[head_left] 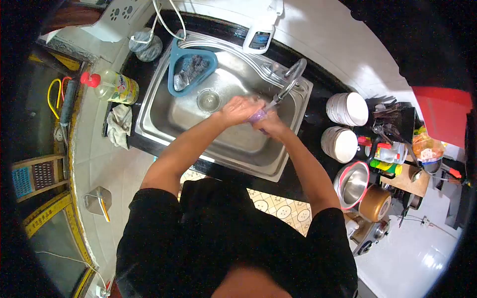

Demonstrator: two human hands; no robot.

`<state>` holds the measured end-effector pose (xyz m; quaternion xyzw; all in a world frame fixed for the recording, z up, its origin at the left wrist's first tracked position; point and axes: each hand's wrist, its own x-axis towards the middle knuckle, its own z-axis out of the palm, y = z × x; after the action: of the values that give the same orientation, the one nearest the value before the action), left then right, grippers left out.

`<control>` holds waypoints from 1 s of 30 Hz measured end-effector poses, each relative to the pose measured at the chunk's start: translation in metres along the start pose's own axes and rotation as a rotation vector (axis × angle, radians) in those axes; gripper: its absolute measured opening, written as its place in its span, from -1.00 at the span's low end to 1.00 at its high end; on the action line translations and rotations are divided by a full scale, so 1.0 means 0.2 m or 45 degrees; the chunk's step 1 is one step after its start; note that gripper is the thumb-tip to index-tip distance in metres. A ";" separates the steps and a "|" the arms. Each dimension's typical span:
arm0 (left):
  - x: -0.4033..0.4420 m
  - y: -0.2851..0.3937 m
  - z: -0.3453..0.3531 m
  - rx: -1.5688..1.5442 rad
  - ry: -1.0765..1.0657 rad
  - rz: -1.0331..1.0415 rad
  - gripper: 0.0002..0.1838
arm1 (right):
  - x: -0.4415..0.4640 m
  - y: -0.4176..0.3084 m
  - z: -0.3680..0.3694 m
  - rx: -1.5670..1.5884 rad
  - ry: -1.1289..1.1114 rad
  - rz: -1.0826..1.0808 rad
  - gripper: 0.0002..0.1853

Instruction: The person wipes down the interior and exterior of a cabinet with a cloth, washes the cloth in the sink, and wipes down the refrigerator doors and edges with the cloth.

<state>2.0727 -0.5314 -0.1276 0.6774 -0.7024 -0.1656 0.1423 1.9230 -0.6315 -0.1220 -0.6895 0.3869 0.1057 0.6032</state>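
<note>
Both hands are together over the right part of the steel sink (238, 144), under the running faucet (290, 82). Between them shows a small, soft-looking purple thing (257, 116), whose kind I cannot make out. My left hand (241, 109) closes over it from the left, fingers partly hidden. From the right, my right hand (270, 123) grips its other side. Water from the spout falls on the hands and the purple thing. A drain (208, 101) lies left of my left hand.
A blue corner strainer (212, 60) with scourers sits in the sink's far left. Left stand a yellow dish-soap bottle (117, 88) and a rag (119, 125). A white spray bottle (259, 37) is behind. Stacked white bowls (343, 144) and a steel basin (354, 184) stand right.
</note>
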 end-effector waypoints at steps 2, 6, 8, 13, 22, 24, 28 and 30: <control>0.07 0.03 0.01 -0.035 -0.054 -0.163 -0.63 | 0.02 -0.01 -0.03 -0.311 0.052 -0.345 -0.67; 0.10 -0.02 0.03 -0.244 -0.112 -0.228 -0.60 | 0.14 0.07 0.00 -0.952 0.397 -0.655 -0.72; 0.14 -0.13 0.04 -0.448 -0.413 -0.198 -0.53 | 0.09 -0.01 0.03 -1.106 0.542 -0.729 -0.81; 0.03 -0.17 0.03 -1.640 -0.140 -0.657 -0.43 | 0.05 -0.08 -0.02 -0.701 0.445 -0.665 -0.81; 0.04 0.02 0.17 -2.706 0.163 -0.180 -0.45 | -0.12 -0.05 0.08 1.305 -0.495 0.401 -0.85; 0.11 0.06 0.17 -2.498 0.236 -0.306 -0.62 | -0.10 -0.01 0.03 1.242 -0.520 0.402 -0.86; 0.21 0.11 0.14 -1.832 0.271 -0.640 -0.73 | -0.11 -0.01 0.04 0.806 -0.150 0.351 -0.87; 0.24 0.15 0.15 -1.535 0.397 -0.652 -0.79 | -0.09 -0.02 0.08 0.557 0.037 0.275 -0.87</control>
<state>2.0311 -0.5771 -0.1439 0.6405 -0.2755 -0.4577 0.5516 1.9186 -0.6093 -0.1116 -0.4985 0.4806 0.0735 0.7177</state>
